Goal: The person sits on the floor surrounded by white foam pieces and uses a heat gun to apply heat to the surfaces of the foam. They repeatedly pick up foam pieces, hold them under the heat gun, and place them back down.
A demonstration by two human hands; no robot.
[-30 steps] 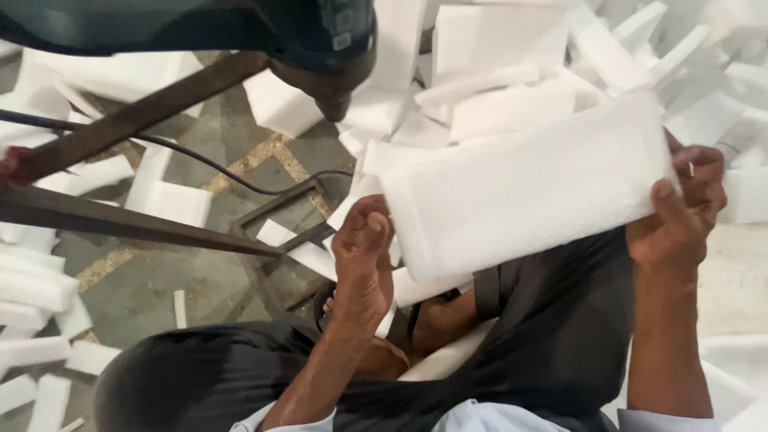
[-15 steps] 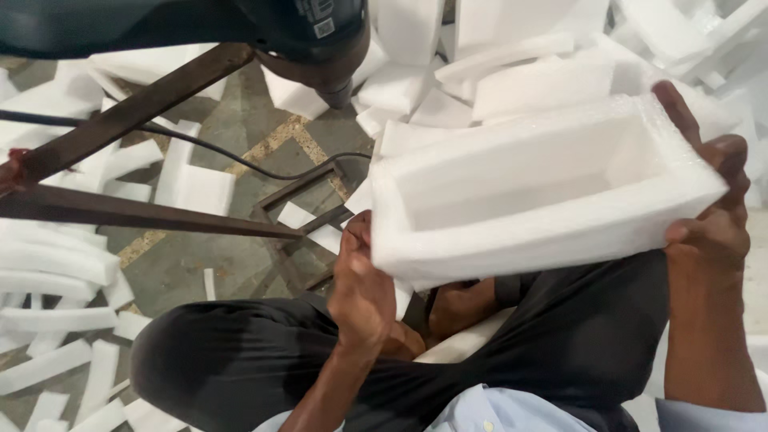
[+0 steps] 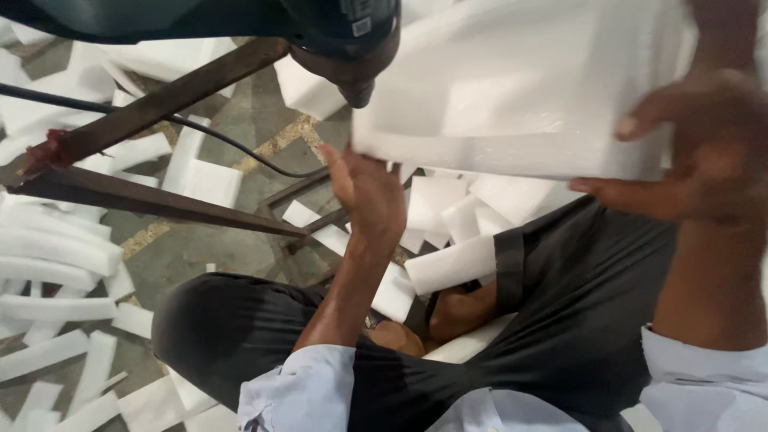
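A large white foam tray (image 3: pixel 512 96) with a recessed middle is lifted in front of me at the upper right. My right hand (image 3: pixel 688 152) grips its right edge, thumb on top. My left hand (image 3: pixel 368 192) is under the tray's lower left corner, fingers spread and touching its underside or edge. A dark power tool (image 3: pixel 344 40) hangs just left of the tray at the top. My knees in dark trousers (image 3: pixel 240 328) fill the lower part of the view.
White foam offcuts (image 3: pixel 56 272) lie scattered on the grey floor at the left and under the tray. Rusty metal bars (image 3: pixel 152 200) cross the upper left, with a black cable (image 3: pixel 160 120) running over them. A foam strip (image 3: pixel 452 264) rests by my lap.
The foam tray has risen and come closer to the camera, tilting its open side toward me. Both hands moved up with it; my left hand has opened at its lower corner.
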